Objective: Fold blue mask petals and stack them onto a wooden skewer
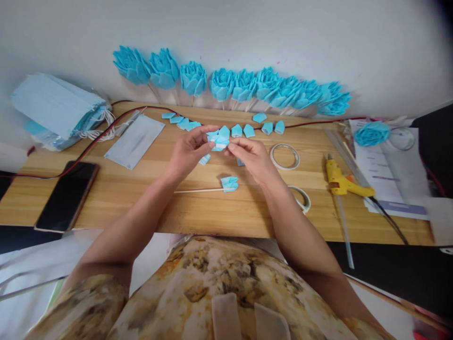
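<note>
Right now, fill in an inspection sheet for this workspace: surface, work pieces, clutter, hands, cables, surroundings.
Surface: wooden table, with visible grain.
Work pieces: loose blue petals scattered toward the rear; thin stick with blue material at one end.
Clutter: phone, face masks, yellow glue gun, papers.
Hands: left hand and right hand pinch blue pieces between them.
Cables: red-and-black cable along the rear and left; black cord from the glue gun.
Surroundings: pale wall behind; blue flowers lined up before it.

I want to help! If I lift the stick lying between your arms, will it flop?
Probably not: the stick lies straight, so it seems stiff. It's thin, so likely light. The blue piece at its end looks folded and soft, so might squash.
</note>
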{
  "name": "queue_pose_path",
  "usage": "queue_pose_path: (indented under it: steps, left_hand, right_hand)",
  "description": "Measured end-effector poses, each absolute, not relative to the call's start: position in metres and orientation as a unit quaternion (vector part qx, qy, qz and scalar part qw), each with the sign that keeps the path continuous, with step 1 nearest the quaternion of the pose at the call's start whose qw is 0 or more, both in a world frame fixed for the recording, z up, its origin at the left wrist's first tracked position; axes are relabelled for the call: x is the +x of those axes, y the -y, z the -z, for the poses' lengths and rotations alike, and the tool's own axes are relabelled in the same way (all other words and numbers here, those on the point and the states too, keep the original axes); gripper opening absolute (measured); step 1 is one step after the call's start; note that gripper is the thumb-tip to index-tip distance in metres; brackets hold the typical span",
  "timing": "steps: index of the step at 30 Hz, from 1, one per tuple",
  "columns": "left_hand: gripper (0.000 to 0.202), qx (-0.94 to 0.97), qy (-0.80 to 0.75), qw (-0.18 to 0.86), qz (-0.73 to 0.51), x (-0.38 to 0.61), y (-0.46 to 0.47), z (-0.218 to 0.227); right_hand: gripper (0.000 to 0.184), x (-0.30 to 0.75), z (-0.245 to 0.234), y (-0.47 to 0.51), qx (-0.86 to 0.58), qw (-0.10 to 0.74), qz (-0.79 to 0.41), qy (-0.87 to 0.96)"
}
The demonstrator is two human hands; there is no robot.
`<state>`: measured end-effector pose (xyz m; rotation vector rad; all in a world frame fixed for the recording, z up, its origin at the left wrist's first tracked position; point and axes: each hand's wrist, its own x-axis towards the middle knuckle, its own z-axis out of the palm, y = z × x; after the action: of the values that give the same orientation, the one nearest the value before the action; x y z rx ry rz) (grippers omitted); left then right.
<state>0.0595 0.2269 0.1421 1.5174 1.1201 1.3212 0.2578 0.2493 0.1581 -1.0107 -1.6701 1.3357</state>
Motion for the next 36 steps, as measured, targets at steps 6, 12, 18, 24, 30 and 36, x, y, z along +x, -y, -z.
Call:
queue_pose_path:
  steps: [6,12,18,24,30,36]
  left_hand:
    - [0.037,0.612,-0.452,0.394,-0.516,0.061,-0.227,-0.142]
    - [0.037,0.611,-0.448,0.384,-0.528,0.06,-0.227,-0.14]
    - [0.032,0.613,-0.453,0.379,-0.524,0.06,-0.228,-0.138]
    - [0.028,0.607,-0.515,0.272,-0.541,0.064,-0.222,-0.14]
    - [0.02,0.697,-0.502,0.105,-0.501,0.076,-0.21,-0.149]
    - [0.011,0.704,-0.512,0.128,-0.475,0.08,-0.211,-0.144]
  right_hand:
    - [0.02,0.257,-0.157,-0.25,-0.398,0.38,-0.511,0.66]
    - [0.02,0.258,-0.155,-0.25,-0.392,0.389,-0.517,0.654]
    - [0.017,0.257,-0.157,-0.249,-0.401,0.382,-0.516,0.653]
    - [0.02,0.256,-0.153,-0.25,-0.405,0.405,-0.486,0.66]
    - [0.018,0.252,-0.151,-0.247,-0.432,0.444,-0.422,0.662]
    - [0.013,0.246,-0.157,-0.239,-0.43,0.438,-0.371,0.697]
